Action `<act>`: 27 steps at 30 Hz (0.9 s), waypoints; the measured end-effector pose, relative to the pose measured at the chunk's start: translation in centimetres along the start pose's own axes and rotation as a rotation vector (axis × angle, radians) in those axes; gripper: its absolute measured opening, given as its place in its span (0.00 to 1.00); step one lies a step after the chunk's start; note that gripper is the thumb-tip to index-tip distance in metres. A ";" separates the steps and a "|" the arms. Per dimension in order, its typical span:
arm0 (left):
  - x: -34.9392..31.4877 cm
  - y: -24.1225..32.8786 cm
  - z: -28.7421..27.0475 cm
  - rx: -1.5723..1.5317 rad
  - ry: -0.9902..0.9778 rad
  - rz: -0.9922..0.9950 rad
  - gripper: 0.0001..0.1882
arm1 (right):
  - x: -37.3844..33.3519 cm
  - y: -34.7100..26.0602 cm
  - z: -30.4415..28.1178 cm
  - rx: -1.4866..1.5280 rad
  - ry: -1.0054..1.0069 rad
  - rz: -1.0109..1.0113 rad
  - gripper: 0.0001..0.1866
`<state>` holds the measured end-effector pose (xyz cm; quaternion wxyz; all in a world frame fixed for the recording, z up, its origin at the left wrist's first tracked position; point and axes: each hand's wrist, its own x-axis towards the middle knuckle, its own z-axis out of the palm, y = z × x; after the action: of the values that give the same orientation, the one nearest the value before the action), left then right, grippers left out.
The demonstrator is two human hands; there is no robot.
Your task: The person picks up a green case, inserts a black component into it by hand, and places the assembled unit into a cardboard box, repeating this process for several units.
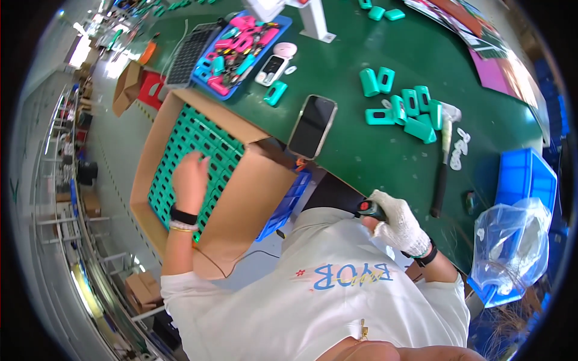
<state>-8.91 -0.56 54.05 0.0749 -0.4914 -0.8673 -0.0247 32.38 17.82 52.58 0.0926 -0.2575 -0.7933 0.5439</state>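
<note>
In the open cardboard box (pixel 241 198) at the left edge of the green table (pixel 385 156), the left hand (pixel 190 177) was laid flat, fingers spread, on the packed rows of teal cases (pixel 180 150). Nothing was seen gripped in it; whether a single case was pinched under the palm could not be told. A black band and a light bracelet were worn at that wrist.

At the near edge of the table, the right hand (pixel 398 225), in a white knit glove, was closed around a small black tool with a red mark (pixel 368 209), held just off the table edge above the lap.

Loose teal cases (pixel 406 108) were grouped toward the right side of the table, a few more near the far edge. A dark phone (pixel 312 126) lay face up near the box-side edge. A blue tray (pixel 244 51) of pink and teal parts sat at the far-left corner. A hammer (pixel 443 162) lay beside the loose group. A blue bin (pixel 527 180) and a clear plastic bag (pixel 512 240) stood off the right edge.

Step judged: packed layer being pressed or levelled in the box. Next move would likely call for the left hand to be lifted clear and a loose case fetched from the right side, across the phone.
</note>
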 end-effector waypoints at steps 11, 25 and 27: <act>10.8 30.0 8.8 -0.535 0.029 0.664 0.22 | -2.9 0.0 -0.5 -0.014 0.160 0.049 0.17; 1.7 26.5 6.4 -1.389 -0.331 0.511 0.23 | -3.1 10.1 -14.4 -0.770 0.851 0.387 0.09; 0.5 26.3 6.0 -1.394 -0.328 0.499 0.24 | -1.8 10.0 -14.6 -0.722 0.778 0.393 0.07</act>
<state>12.78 14.10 47.42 -0.3798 -0.6040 -0.5140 -0.4762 43.20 31.58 49.46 0.1812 -0.5971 -0.7736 0.1103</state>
